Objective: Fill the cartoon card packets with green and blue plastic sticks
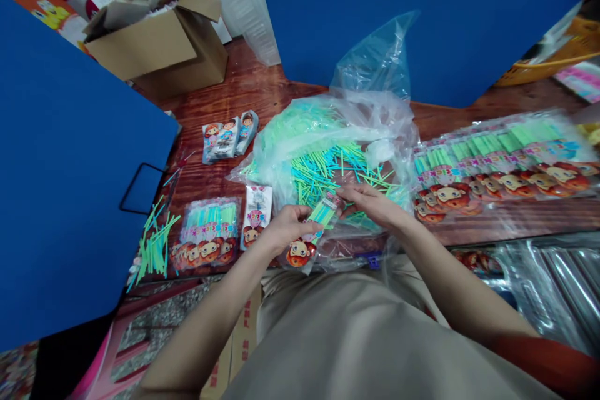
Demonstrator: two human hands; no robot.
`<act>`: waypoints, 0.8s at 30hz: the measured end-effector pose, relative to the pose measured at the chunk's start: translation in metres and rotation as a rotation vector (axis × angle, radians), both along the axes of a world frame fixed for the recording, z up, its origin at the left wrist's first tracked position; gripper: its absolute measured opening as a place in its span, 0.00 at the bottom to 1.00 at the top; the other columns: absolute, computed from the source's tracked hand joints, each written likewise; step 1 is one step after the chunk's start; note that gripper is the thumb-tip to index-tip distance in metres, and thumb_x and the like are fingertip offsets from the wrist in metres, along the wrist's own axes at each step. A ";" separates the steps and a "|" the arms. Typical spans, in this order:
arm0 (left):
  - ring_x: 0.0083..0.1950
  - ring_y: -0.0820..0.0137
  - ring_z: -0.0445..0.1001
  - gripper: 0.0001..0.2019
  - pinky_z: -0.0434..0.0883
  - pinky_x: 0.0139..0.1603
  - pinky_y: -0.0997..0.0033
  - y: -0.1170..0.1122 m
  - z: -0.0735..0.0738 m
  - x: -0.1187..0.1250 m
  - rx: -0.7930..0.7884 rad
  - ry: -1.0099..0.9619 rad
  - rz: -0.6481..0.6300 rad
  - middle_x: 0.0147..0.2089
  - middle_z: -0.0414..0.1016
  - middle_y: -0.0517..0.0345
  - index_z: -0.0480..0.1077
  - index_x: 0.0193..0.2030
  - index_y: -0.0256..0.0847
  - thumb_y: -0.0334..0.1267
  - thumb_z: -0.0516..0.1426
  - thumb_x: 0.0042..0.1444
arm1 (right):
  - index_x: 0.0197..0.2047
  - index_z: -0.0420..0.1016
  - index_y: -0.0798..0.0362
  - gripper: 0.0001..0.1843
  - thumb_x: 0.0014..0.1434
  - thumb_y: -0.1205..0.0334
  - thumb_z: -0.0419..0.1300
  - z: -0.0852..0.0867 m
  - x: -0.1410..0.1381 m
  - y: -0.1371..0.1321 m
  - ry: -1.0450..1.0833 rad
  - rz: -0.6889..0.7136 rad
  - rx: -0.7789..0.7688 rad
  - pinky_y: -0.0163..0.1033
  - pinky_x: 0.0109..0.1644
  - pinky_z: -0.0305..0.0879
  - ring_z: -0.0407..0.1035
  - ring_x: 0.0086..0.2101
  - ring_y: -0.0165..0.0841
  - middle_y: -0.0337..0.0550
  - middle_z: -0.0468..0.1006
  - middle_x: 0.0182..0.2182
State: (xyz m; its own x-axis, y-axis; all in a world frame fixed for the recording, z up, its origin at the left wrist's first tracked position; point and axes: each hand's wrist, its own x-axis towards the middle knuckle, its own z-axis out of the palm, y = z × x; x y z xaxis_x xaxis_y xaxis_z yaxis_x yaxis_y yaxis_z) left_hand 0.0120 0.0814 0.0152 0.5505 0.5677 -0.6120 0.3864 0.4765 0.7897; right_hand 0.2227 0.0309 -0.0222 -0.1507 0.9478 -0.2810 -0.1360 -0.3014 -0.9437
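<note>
My left hand (289, 228) is closed around a small clear packet (301, 252) of green and blue sticks with a cartoon face printed on it. The packet lies tilted, its top end pointing away and to the right. At that top end my right hand (363, 201) has its fingers closed on the packet's edge. Just beyond both hands lies a large clear plastic bag (309, 117), spread wide, with many loose green and blue sticks (319, 170) in its mouth. A flat white printed packet (257, 207) rests left of my left hand.
Filled packets (206, 231) lie in a row at left, near loose sticks (154, 247). More filled packets (497, 162) overlap at right. Small printed packets (229, 136) sit behind. A cardboard box (159, 44) stands at back left; blue panels (422, 25) border the wooden table (197, 178).
</note>
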 end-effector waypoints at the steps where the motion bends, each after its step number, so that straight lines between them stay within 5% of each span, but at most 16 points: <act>1: 0.26 0.75 0.63 0.15 0.57 0.29 0.74 0.000 0.000 0.000 0.009 0.008 -0.014 0.25 0.70 0.63 0.75 0.29 0.33 0.39 0.69 0.34 | 0.31 0.77 0.55 0.22 0.56 0.41 0.62 0.002 0.002 0.001 0.011 0.033 -0.034 0.40 0.37 0.73 0.72 0.30 0.32 0.40 0.77 0.27; 7: 0.25 0.76 0.61 0.12 0.56 0.27 0.75 -0.003 -0.005 0.000 0.100 0.044 -0.104 0.24 0.68 0.65 0.74 0.30 0.34 0.38 0.66 0.38 | 0.35 0.82 0.57 0.20 0.47 0.48 0.71 0.004 0.020 0.010 -0.066 0.282 -0.103 0.34 0.33 0.71 0.73 0.26 0.28 0.39 0.80 0.25; 17: 0.24 0.77 0.60 0.13 0.56 0.27 0.75 -0.008 -0.007 0.000 0.087 0.010 -0.060 0.22 0.67 0.65 0.74 0.29 0.33 0.37 0.67 0.36 | 0.35 0.85 0.57 0.21 0.43 0.49 0.73 0.001 0.018 0.016 -0.199 0.298 -0.039 0.36 0.31 0.69 0.69 0.23 0.28 0.37 0.77 0.20; 24: 0.24 0.77 0.63 0.18 0.59 0.28 0.75 -0.010 -0.014 0.000 0.014 -0.042 0.027 0.23 0.70 0.63 0.74 0.28 0.33 0.40 0.72 0.31 | 0.33 0.79 0.56 0.19 0.50 0.46 0.68 0.002 0.011 0.010 -0.191 0.298 0.063 0.34 0.31 0.67 0.70 0.25 0.29 0.36 0.75 0.22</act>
State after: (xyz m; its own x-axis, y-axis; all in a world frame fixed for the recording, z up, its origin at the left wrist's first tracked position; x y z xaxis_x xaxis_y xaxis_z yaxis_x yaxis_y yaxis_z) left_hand 0.0122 0.0715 0.0013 0.5602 0.5907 -0.5808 0.3401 0.4753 0.8114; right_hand 0.2335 0.0410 -0.0198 -0.3738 0.8862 -0.2736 0.1301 -0.2419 -0.9615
